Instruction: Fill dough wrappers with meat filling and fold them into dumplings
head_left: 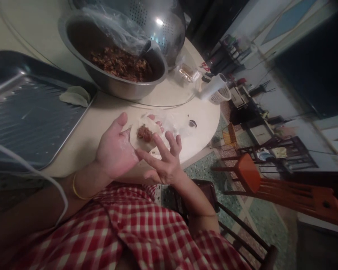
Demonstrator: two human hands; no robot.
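Observation:
A round dumpling wrapper rests across the fingers of my left hand, palm up, with its thumb raised and its fingertips showing past the far edge. In the middle of the wrapper sits a lump of brown minced filling. My right hand is beside it with fingers spread and nothing in its grasp. Its fingertips come close to the wrapper's near edge; I cannot tell whether they touch. Beyond my hands, a steel bowl holds more filling and a spoon-like utensil.
Folded dumplings lie in a metal tray at the left. A steel colander stands behind the bowl, partly behind a plastic bag. A white basket is near the table's right edge. A white cable crosses my left arm.

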